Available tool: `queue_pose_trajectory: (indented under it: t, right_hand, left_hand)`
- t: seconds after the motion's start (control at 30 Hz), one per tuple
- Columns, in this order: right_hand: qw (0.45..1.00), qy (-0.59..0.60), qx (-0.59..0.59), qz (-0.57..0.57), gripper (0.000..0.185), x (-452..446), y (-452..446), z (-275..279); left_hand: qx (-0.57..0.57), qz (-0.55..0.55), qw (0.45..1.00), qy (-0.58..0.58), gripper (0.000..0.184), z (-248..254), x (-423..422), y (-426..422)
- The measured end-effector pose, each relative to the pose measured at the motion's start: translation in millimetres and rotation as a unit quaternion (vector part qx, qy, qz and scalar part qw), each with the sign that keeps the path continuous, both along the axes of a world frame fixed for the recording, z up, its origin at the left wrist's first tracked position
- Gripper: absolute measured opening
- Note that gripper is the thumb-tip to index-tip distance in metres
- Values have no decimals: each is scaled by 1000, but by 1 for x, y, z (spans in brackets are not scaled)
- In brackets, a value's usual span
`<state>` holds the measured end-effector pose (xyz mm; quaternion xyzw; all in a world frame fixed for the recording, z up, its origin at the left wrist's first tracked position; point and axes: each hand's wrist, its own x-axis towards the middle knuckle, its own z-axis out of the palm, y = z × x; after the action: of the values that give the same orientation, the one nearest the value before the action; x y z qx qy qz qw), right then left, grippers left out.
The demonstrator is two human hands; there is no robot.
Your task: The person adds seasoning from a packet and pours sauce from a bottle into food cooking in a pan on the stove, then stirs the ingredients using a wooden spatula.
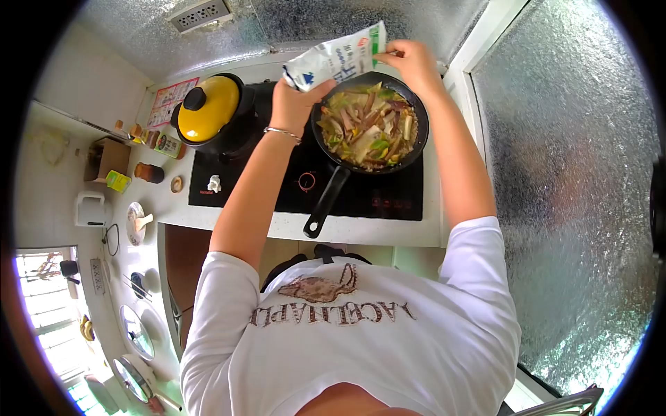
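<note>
My left hand (297, 104) grips the lower left end of a white plastic packet (336, 59) with blue, red and green print. At the packet's green-edged right end, the fingers of my right hand (411, 61) are pinched together on the corner. The packet is held tilted above the back rim of a black frying pan (336, 191), whose handle points toward me. Inside the pan lie cooked vegetables (371, 128): pale and purple-skinned strips resembling eggplant, with green pieces. Whether anything comes out of the packet cannot be seen.
The pan stands on a black cooktop (277, 191). A black pot with a yellow lid (211, 107) sits at its back left, and a crumpled white scrap (214, 184) lies near its left edge. Jars (149, 172) and a plate (135, 225) line the left counter. A textured glass panel (569, 173) bounds the right.
</note>
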<state>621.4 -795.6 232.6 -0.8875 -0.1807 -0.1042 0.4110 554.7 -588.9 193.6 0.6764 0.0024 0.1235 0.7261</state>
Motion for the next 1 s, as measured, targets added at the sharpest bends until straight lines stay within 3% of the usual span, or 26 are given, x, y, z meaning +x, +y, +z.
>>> queue_pose_trajectory:
  t: [0.07,0.23,0.37,0.43,0.53,0.77,0.93,1.0]
  right_hand:
    - [998,27,-52,-20,22,-11,-15,2]
    - [998,26,-35,-51,19,-34,-38,-15]
    - [992,85,86,-29,20,-45,-35,-20]
    - [996,92,17,-10,19,-43,-33,-24]
    - [995,71,68,-9,20,-40,-24,-27]
    - [998,37,20,38,23,-24,23,-23]
    - [997,39,3,64,25,-19,46,-2]
    - [997,-24,2,72,19,-19,51,10]
  left_hand:
    - [-9,-27,999,14,36,-5,-2,-9]
    - [-26,-102,994,36,37,-3,-14,-21]
    - [5,-129,990,55,32,-2,-19,-17]
    - [47,-73,995,45,34,-8,-17,-13]
    - [19,-56,998,29,37,-9,-23,-6]
    - [26,16,997,66,38,-12,-46,21]
    - [-61,64,995,45,33,-16,-52,23]
    - [-146,42,986,67,29,-13,-54,16]
